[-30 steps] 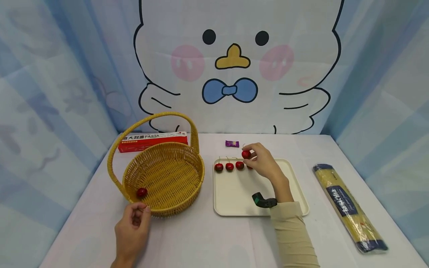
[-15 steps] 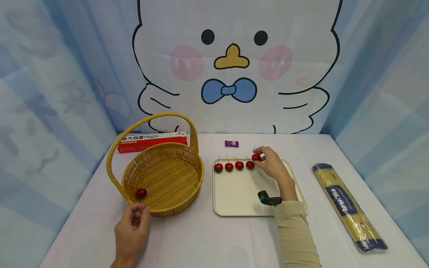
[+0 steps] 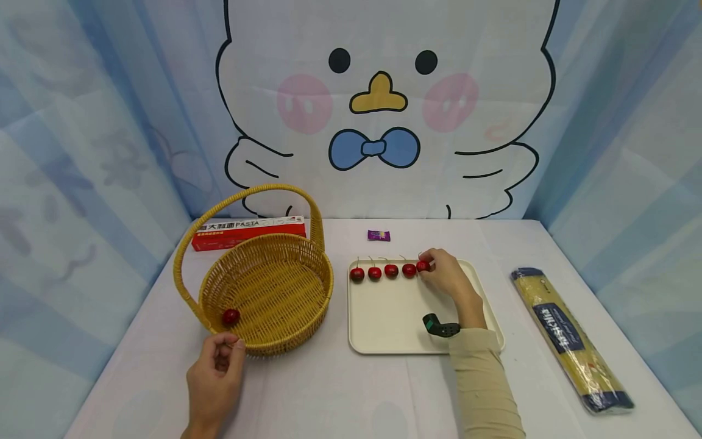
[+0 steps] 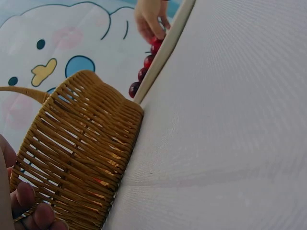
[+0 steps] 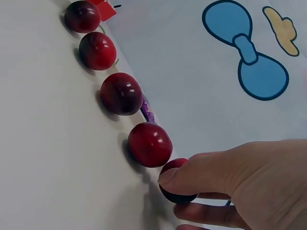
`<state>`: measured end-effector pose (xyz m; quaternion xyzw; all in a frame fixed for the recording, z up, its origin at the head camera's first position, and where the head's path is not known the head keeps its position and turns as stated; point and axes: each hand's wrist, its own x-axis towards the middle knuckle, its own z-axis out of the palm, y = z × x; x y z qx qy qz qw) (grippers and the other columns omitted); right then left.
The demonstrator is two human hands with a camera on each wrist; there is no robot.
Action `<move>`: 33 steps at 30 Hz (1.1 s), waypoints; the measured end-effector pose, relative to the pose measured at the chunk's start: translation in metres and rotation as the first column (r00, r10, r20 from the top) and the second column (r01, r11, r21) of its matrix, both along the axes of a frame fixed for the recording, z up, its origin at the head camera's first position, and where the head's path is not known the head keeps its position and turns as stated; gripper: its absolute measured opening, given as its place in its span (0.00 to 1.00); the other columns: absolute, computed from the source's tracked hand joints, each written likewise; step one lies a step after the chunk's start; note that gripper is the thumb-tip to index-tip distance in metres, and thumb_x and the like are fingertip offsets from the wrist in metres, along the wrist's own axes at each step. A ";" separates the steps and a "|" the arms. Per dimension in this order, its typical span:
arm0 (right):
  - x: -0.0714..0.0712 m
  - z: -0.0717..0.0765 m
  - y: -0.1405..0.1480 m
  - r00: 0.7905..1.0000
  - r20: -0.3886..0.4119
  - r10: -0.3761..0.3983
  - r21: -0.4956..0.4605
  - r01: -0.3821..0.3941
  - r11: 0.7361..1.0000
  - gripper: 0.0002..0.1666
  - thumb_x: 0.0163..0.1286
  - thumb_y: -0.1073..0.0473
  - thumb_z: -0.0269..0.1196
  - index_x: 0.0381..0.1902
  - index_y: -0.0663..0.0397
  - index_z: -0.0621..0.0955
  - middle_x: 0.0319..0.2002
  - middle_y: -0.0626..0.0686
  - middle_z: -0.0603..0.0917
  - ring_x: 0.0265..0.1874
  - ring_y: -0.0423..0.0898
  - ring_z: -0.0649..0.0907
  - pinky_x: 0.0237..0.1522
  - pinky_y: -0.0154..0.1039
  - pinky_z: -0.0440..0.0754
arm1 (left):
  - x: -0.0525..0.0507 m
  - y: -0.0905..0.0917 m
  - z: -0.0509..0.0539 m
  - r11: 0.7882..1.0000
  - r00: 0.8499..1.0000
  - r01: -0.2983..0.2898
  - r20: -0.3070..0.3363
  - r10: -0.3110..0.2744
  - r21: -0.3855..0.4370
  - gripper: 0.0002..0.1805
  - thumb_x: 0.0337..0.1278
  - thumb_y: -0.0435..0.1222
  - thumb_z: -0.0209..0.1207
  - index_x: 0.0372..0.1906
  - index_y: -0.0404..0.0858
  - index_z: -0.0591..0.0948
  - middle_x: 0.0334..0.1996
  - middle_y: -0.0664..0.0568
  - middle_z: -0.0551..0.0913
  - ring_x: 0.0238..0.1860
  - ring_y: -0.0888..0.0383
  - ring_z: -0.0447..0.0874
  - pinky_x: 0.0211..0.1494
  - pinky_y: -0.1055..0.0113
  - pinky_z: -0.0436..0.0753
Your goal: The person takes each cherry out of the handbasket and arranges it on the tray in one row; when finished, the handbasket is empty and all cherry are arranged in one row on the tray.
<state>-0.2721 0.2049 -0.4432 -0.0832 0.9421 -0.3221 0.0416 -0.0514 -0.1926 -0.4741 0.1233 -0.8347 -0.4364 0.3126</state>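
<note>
My right hand [image 3: 446, 274] pinches a red cherry [image 3: 422, 266] between thumb and fingers at the far edge of a cream tray [image 3: 384, 323]. Left of it, several cherries [image 3: 391, 271] stand in a row along that edge, stems pointing away. In the right wrist view the pinched cherry [image 5: 178, 196] sits just beside the last one of the row. My left hand [image 3: 214, 378] grips the near left rim of a yellow wicker basket [image 3: 323, 305], thumb and fingers around the rim. Inside the basket, near its left side, lies one cherry [image 3: 231, 316].
Behind the basket is a red pasta box [image 3: 247, 235]. A small purple wrapped candy [image 3: 378, 235] lies beyond the tray. On the right rests a long clear bag of pasta [image 3: 570, 341]. Printed curtains [image 3: 384, 183] stand behind and at both sides of the table.
My right hand has moved right and then down with the cherry, from above the row to its right end on the tray. The left hand stays on the basket rim.
</note>
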 end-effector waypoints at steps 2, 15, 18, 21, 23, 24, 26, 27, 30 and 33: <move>0.000 -0.001 0.000 1.000 0.004 0.000 0.002 0.000 1.000 0.22 0.67 0.66 0.63 0.58 0.65 0.77 0.52 0.65 0.80 0.49 0.58 0.80 0.52 0.51 0.79 | 0.000 0.000 0.000 1.000 1.000 -0.003 0.009 0.003 -0.001 0.06 0.60 0.27 0.63 0.39 0.36 0.79 0.21 0.54 0.75 0.21 0.68 0.68 0.23 0.78 0.67; 0.002 -0.002 0.003 0.999 0.034 -0.007 0.007 0.007 1.000 0.23 0.67 0.65 0.64 0.60 0.64 0.76 0.54 0.65 0.81 0.51 0.58 0.80 0.53 0.53 0.78 | 0.000 0.000 0.000 1.000 1.000 0.000 0.002 0.000 -0.011 0.06 0.60 0.27 0.64 0.40 0.36 0.79 0.21 0.54 0.75 0.22 0.69 0.67 0.23 0.79 0.66; 0.001 -0.001 0.004 0.999 0.046 -0.013 0.003 0.013 1.000 0.24 0.67 0.65 0.64 0.61 0.64 0.76 0.54 0.65 0.81 0.52 0.59 0.80 0.53 0.53 0.78 | 0.000 0.000 -0.001 1.000 1.000 -0.001 -0.004 0.001 -0.010 0.06 0.59 0.27 0.64 0.40 0.35 0.79 0.21 0.54 0.76 0.21 0.70 0.67 0.23 0.79 0.66; 0.001 0.001 0.004 0.998 0.057 -0.018 0.006 0.018 1.000 0.25 0.67 0.64 0.64 0.61 0.63 0.75 0.55 0.65 0.81 0.53 0.59 0.80 0.54 0.53 0.79 | 0.000 0.000 -0.001 1.000 1.000 -0.004 -0.006 0.003 -0.017 0.06 0.59 0.27 0.64 0.40 0.35 0.80 0.21 0.54 0.76 0.21 0.70 0.67 0.23 0.79 0.66; 0.000 0.002 0.004 0.998 0.062 -0.023 0.012 0.023 1.000 0.25 0.67 0.63 0.64 0.62 0.63 0.75 0.56 0.65 0.80 0.53 0.59 0.80 0.54 0.53 0.79 | 0.000 0.000 0.000 1.000 1.000 -0.005 -0.004 0.005 -0.020 0.06 0.59 0.27 0.64 0.40 0.35 0.79 0.21 0.54 0.76 0.21 0.70 0.67 0.24 0.79 0.66; 0.000 0.003 0.005 0.998 0.057 -0.022 0.017 0.021 1.000 0.25 0.67 0.63 0.64 0.62 0.63 0.75 0.56 0.65 0.80 0.54 0.60 0.80 0.54 0.54 0.79 | -0.001 0.000 0.000 1.000 1.000 -0.006 -0.003 0.006 -0.021 0.06 0.59 0.27 0.64 0.40 0.35 0.79 0.21 0.54 0.76 0.21 0.70 0.67 0.24 0.79 0.66; 0.001 0.004 0.005 0.999 0.046 -0.026 0.025 0.025 0.999 0.25 0.68 0.62 0.63 0.62 0.63 0.75 0.58 0.65 0.79 0.54 0.60 0.79 0.55 0.54 0.78 | 0.000 0.000 -0.001 1.000 1.000 -0.005 -0.002 0.005 -0.022 0.06 0.59 0.27 0.64 0.40 0.35 0.79 0.21 0.54 0.76 0.21 0.70 0.67 0.24 0.79 0.66; 0.002 0.005 0.005 0.999 0.038 -0.030 0.027 0.029 0.999 0.25 0.68 0.62 0.63 0.62 0.63 0.75 0.58 0.65 0.78 0.54 0.60 0.79 0.55 0.55 0.78 | 0.000 0.000 -0.001 1.000 1.000 -0.004 -0.003 0.004 -0.022 0.06 0.59 0.27 0.64 0.40 0.35 0.79 0.22 0.54 0.76 0.21 0.70 0.67 0.23 0.79 0.66; 0.004 0.009 0.005 1.000 0.010 -0.028 0.035 0.028 0.999 0.25 0.70 0.61 0.63 0.62 0.63 0.75 0.60 0.65 0.77 0.55 0.61 0.78 0.56 0.56 0.78 | 0.000 -0.001 -0.002 1.000 1.000 0.003 -0.011 -0.003 -0.020 0.06 0.59 0.27 0.64 0.40 0.35 0.80 0.22 0.54 0.76 0.22 0.70 0.67 0.23 0.79 0.66; 0.006 0.013 0.005 1.000 -0.004 -0.026 0.034 0.026 0.999 0.25 0.71 0.60 0.62 0.63 0.62 0.74 0.61 0.65 0.76 0.57 0.61 0.78 0.55 0.57 0.78 | 0.000 -0.001 -0.002 1.000 1.000 0.007 -0.015 -0.007 -0.014 0.06 0.59 0.27 0.64 0.40 0.35 0.79 0.21 0.54 0.75 0.22 0.70 0.67 0.23 0.79 0.66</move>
